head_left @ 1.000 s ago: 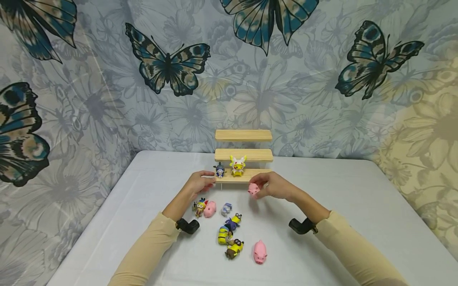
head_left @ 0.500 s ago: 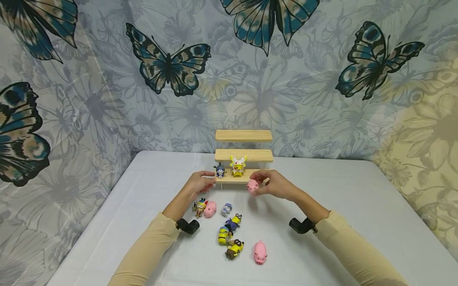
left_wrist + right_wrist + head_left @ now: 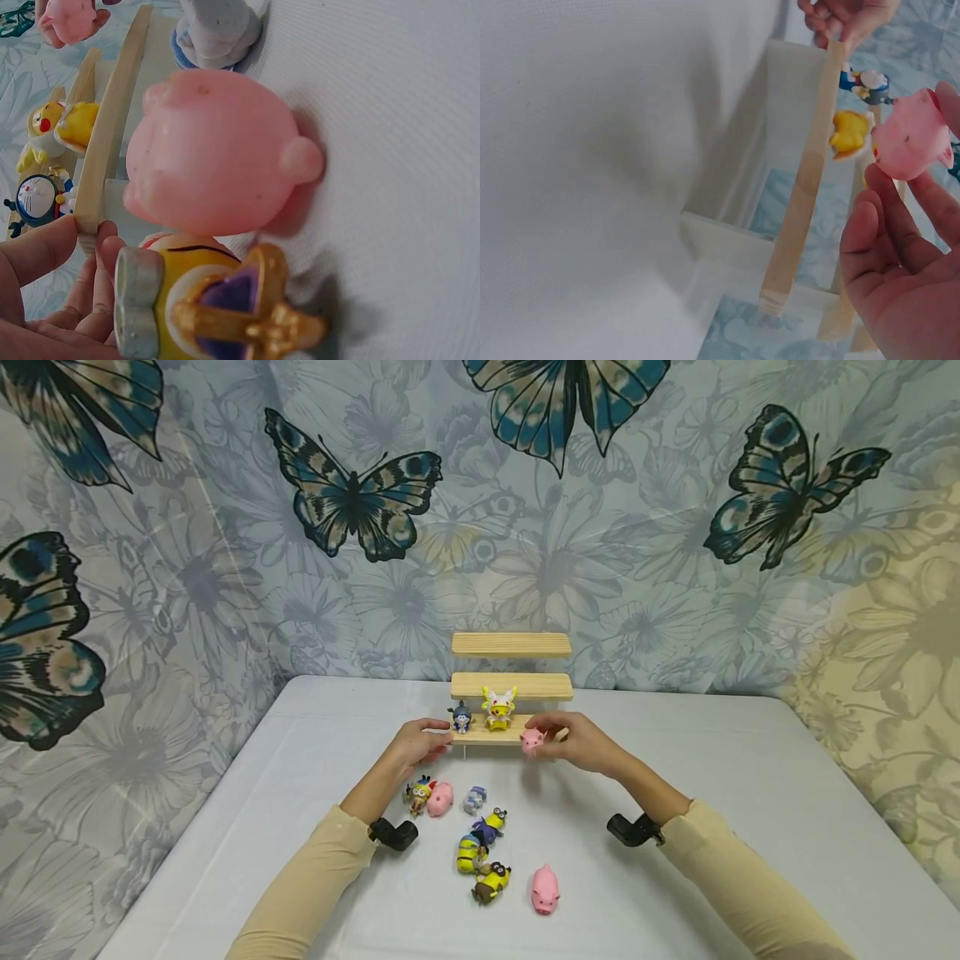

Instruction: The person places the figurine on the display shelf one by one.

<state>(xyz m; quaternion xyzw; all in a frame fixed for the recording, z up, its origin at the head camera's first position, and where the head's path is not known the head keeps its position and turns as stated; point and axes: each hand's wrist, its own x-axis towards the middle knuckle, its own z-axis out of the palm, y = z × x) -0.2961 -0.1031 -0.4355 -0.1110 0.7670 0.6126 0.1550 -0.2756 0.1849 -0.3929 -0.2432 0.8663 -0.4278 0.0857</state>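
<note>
Setting of a toy figure on the lowest tier, as judged from the posture of both hands. The right hand (image 3: 581, 746) pinches a small, rounded, smooth pink toy pig (image 3: 531, 742) at the right part of the lowest pale wooden board (image 3: 487, 738) of a three-tiered stand (image 3: 511, 645); both wrist views show the pig raised above the board rather than resting on it. The left hand (image 3: 412, 745) grips the board's left end between its digits, apparently as a brace. On the same board stand a dark blue-grey figure with a white face (image 3: 461, 718), near the left end, and a yellow figure in a white, long-eared hood (image 3: 498, 710), near the middle. The next move would seem to call for lowering the pig onto the wood to the right of the yellow figure, and for releasing it only once it sits steady; a stray fingertip could nudge that neighbour. On the white-covered table (image 3: 750, 760) lie a second pink pig (image 3: 440, 799) and, nearer the viewer, a third pink pig (image 3: 545, 889); similar placements may remain.
</note>
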